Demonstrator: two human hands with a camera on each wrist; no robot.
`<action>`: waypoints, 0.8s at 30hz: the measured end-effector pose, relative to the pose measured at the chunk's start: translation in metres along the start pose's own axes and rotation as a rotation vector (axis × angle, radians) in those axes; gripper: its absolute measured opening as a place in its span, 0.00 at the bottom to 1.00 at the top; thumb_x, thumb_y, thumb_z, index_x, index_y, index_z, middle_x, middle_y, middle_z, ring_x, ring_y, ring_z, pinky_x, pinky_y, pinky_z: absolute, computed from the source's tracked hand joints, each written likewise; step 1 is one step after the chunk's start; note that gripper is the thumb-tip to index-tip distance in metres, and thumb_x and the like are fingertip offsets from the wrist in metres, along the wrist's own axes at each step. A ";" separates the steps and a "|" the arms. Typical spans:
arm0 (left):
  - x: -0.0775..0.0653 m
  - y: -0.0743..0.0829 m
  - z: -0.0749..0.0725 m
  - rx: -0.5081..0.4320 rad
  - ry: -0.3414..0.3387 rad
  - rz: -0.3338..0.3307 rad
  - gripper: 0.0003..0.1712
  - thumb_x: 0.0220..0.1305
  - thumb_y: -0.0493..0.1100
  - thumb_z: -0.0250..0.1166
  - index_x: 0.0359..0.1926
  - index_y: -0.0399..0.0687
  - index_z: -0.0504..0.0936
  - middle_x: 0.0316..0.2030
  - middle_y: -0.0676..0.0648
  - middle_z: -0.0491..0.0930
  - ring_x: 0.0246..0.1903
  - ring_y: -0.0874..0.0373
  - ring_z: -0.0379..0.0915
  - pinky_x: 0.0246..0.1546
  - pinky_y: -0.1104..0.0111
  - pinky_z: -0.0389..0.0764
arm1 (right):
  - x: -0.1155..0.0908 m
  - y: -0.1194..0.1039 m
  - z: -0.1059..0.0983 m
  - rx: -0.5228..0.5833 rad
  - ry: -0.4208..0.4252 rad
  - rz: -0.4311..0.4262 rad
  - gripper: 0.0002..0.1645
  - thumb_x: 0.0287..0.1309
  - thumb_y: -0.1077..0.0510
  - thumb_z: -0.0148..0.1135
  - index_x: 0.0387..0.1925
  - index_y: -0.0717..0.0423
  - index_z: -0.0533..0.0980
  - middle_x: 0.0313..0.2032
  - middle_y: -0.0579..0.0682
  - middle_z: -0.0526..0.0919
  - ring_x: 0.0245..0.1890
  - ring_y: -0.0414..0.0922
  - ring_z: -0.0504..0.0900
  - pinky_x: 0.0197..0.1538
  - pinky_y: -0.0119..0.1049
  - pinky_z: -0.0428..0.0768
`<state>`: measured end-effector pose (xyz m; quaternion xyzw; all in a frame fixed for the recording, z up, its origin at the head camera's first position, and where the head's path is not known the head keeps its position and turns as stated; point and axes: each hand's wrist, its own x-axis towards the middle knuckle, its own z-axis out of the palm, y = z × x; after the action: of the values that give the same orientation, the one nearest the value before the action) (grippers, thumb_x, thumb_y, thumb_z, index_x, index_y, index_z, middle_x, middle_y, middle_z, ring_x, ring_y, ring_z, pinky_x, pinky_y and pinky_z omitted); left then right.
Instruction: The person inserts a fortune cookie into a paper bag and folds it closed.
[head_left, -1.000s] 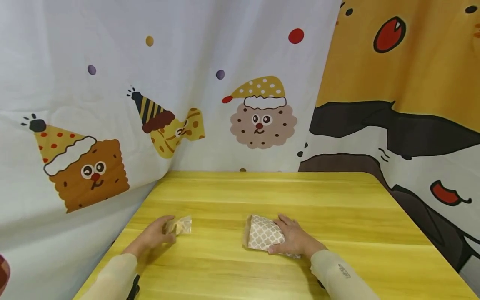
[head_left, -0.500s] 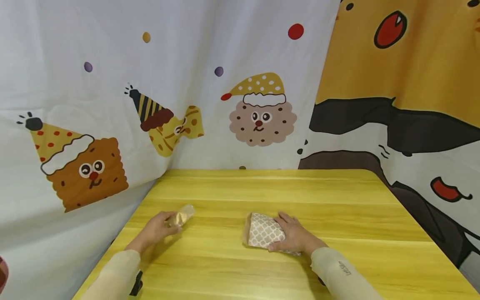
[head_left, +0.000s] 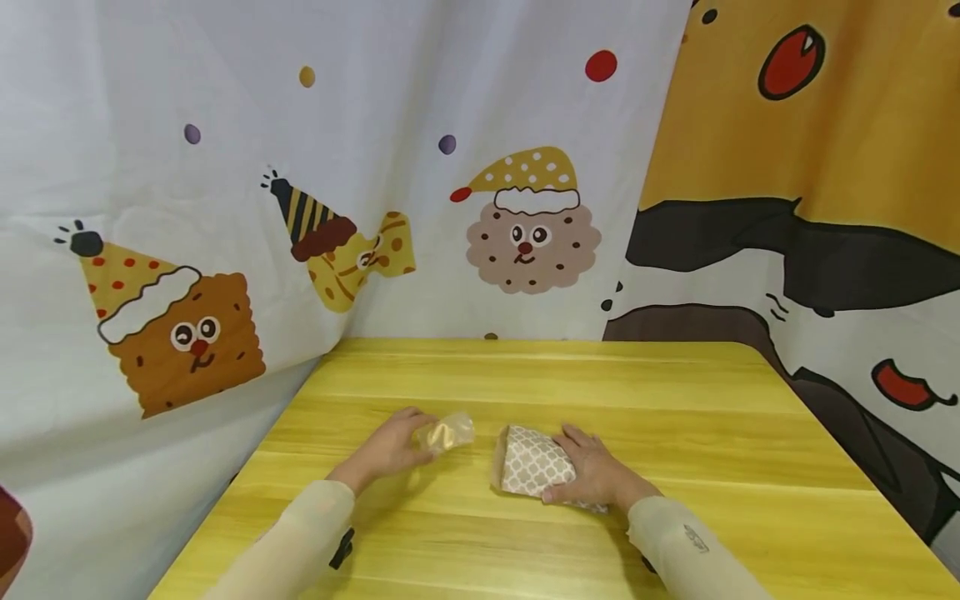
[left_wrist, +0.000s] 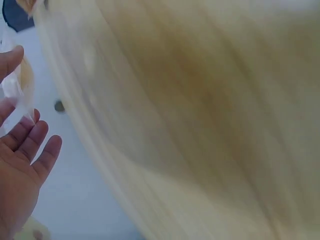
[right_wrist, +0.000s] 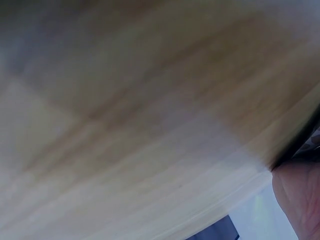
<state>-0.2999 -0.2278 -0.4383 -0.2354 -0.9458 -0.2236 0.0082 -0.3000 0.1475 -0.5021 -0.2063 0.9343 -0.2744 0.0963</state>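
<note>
Between the thumb and fingers of my left hand [head_left: 393, 442] is a small clear plastic packet [head_left: 450, 432] with something pale yellow inside. The left wrist view has this packet [left_wrist: 26, 80] pinched at the left edge, the other fingers loosely spread. To its right lies a paper bag [head_left: 534, 463] with a white and beige lattice print, its mouth facing left toward the packet. My right hand [head_left: 596, 475] grips the bag's right part, thumb on the near side and fingers on the far side. Only part of the right palm [right_wrist: 300, 197] shows in the right wrist view.
Both hands work over a yellow wood-grain table [head_left: 555, 379]. Behind it and on the left hangs a white cloth [head_left: 390, 67] printed with cartoon biscuits. A cartoon-printed orange and black cloth [head_left: 862, 133] hangs at the right.
My left hand has lifted the packet and carried it right, close to the mouth of the paper bag. The right hand stays on the bag.
</note>
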 end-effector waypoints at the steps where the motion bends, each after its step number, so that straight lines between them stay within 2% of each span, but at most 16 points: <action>1: 0.004 0.004 0.003 0.000 -0.007 0.011 0.33 0.61 0.49 0.72 0.65 0.44 0.74 0.56 0.45 0.74 0.57 0.45 0.71 0.57 0.48 0.74 | 0.000 0.001 0.000 0.003 0.002 0.000 0.67 0.42 0.24 0.70 0.75 0.56 0.57 0.77 0.59 0.47 0.72 0.73 0.43 0.67 0.72 0.50; 7: 0.025 0.024 0.018 0.038 -0.063 0.051 0.33 0.60 0.48 0.72 0.64 0.44 0.74 0.59 0.44 0.74 0.61 0.44 0.68 0.61 0.49 0.71 | -0.001 0.003 0.000 0.003 -0.002 -0.023 0.67 0.44 0.24 0.69 0.75 0.57 0.57 0.76 0.61 0.46 0.72 0.73 0.43 0.67 0.71 0.49; 13: 0.037 0.034 0.027 0.156 -0.080 0.066 0.32 0.60 0.48 0.72 0.64 0.44 0.74 0.59 0.43 0.73 0.60 0.46 0.69 0.60 0.52 0.73 | 0.001 0.005 0.002 -0.015 -0.007 -0.019 0.67 0.44 0.23 0.68 0.75 0.56 0.57 0.76 0.61 0.46 0.72 0.71 0.43 0.68 0.70 0.48; 18: 0.043 0.037 0.028 0.242 -0.092 0.089 0.31 0.61 0.48 0.71 0.63 0.46 0.75 0.59 0.44 0.73 0.60 0.47 0.68 0.61 0.54 0.72 | 0.000 0.004 0.002 -0.019 -0.002 -0.016 0.67 0.44 0.23 0.68 0.75 0.56 0.57 0.76 0.61 0.46 0.72 0.71 0.44 0.69 0.69 0.49; 24: 0.045 0.039 0.025 0.228 -0.137 0.114 0.31 0.58 0.47 0.73 0.63 0.49 0.76 0.61 0.43 0.72 0.61 0.46 0.68 0.61 0.53 0.73 | -0.002 0.001 -0.002 -0.007 -0.007 -0.011 0.66 0.44 0.24 0.69 0.75 0.56 0.57 0.76 0.61 0.46 0.72 0.72 0.43 0.68 0.70 0.49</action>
<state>-0.3201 -0.1659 -0.4389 -0.3009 -0.9485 -0.0976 -0.0169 -0.2989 0.1504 -0.5012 -0.2125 0.9338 -0.2708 0.0972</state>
